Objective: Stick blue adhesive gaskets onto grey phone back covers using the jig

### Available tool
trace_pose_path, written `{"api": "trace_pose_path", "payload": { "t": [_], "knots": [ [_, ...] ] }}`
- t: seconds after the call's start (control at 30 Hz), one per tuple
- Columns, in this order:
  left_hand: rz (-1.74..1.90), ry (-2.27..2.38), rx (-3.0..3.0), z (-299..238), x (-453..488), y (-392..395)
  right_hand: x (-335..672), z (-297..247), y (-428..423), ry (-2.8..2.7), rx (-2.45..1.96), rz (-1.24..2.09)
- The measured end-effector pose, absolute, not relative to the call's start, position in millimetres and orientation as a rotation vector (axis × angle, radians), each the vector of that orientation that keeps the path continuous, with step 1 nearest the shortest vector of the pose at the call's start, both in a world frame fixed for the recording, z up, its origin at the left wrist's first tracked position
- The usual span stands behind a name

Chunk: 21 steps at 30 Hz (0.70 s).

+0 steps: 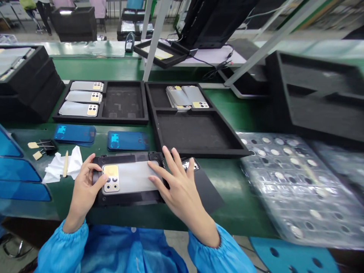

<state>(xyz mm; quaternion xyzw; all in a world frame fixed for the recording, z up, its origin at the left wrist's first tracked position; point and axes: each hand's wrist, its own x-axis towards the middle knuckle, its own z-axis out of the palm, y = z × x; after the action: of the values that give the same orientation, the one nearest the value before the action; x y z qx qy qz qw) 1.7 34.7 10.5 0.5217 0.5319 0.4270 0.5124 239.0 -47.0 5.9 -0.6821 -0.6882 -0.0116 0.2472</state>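
A silver phone back cover (136,177) with a camera block and yellow film at its left end lies in a black fixture (131,198). My left hand (88,186) pinches the camera end, thumb on the camera block and fingers at the left edge. My right hand (178,185) has its fingers spread, with thumb and forefinger tips touching the cover near its right end. Beneath the right hand, a dark sheet (207,191) and a small part with camera holes (192,163) lie partly hidden.
Behind are a black tray (122,119) and a second tray (196,149), both with phone covers. Blue film stacks (75,134) (127,141), white cloth (54,166) with a stick (65,163), and binder clips (48,146) lie left. Clear plastic trays (298,182) and black boxes (315,98) stand right.
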Motion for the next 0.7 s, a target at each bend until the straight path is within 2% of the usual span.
{"api": "trace_pose_path", "payload": {
  "t": [0.23,0.43,0.57,0.7],
  "knots": [
    [0.974,1.393,1.534,10,-3,28,244,3,-36,-1.880,-1.757,0.268],
    [1.194,1.577,1.950,7,6,-32,241,8,-13,-1.798,-1.662,0.545],
    [1.279,1.358,2.220,4,9,-73,240,11,-3,-1.692,-1.601,0.576],
    [1.229,0.996,2.143,17,16,-89,242,24,-10,-1.562,-1.524,0.565]
  ]
}}
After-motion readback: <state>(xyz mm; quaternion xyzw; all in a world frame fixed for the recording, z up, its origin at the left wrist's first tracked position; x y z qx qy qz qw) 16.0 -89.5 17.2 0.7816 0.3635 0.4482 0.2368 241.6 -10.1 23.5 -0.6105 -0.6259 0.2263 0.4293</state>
